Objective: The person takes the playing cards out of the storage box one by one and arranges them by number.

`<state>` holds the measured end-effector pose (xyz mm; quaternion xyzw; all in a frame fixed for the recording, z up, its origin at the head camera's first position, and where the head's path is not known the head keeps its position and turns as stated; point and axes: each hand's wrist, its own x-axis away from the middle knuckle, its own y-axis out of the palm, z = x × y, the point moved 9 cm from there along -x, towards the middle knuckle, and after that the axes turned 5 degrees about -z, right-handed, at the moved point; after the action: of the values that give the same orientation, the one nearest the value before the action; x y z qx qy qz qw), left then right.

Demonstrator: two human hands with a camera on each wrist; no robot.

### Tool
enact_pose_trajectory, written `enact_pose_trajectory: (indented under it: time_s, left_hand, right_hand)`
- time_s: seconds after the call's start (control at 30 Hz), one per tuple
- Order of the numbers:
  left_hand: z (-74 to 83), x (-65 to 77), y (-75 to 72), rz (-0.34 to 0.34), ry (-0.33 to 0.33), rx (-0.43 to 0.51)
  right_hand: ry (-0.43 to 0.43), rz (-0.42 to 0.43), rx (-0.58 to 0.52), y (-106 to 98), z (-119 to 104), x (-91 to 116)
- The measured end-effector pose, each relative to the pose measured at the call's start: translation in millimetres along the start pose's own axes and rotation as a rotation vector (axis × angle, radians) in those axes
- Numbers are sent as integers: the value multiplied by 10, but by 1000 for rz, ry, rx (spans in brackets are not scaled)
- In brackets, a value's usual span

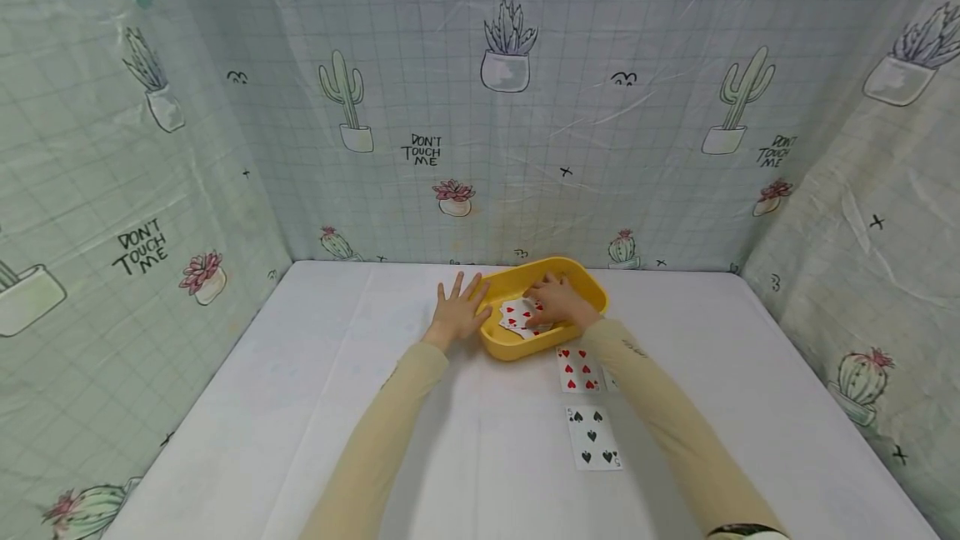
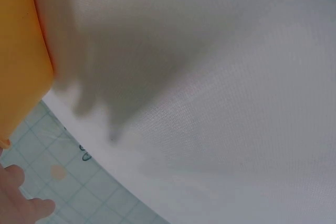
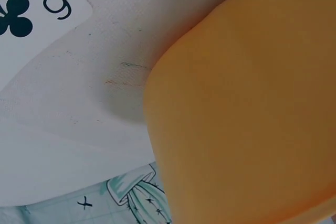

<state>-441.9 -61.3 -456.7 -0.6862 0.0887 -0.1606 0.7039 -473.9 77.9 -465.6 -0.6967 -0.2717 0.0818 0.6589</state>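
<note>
A yellow plastic tray [image 1: 504, 348] stands near the table's back edge with a loose pile of playing cards [image 1: 516, 315] in it, red hearts facing up. Fingers spread, my left hand [image 1: 456, 313] is at the tray's left end, its thumb side by the rim. My right hand [image 1: 558, 302] reaches inside over the pile, fingers and thumb apart; the fingertip contact is hard to make out. Only the outer wall of the yellow tray [image 3: 247, 103] fills much of the right wrist view. Part of the left hand's fingers [image 2: 39, 208] shows low in the left wrist view.
In front of the tray lie a six of hearts [image 1: 579, 370] and, nearer, a five of spades [image 1: 594, 438]. Beside the hearts, a clubs card [image 3: 18, 30] is partly covered by the right sleeve [image 1: 660, 407] in the head view. A patterned cloth [image 1: 465, 107] hangs behind the white table [image 1: 360, 340].
</note>
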Motion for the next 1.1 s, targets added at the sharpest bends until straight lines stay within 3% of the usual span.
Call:
enact_pose_trajectory:
  time_s: [0.57,0.83,1.1]
  left_hand:
    - [-4,-18,11,1,3,2]
    - [-4,-12,-1,6,2,1]
    - [-10,-11,4,-1,-2,-1]
  right_hand:
    - [48,-39,66,52,-9,-10]
    - [13,-2,128,47,-41,-3]
    - [-12,-29,99,66,-107,14]
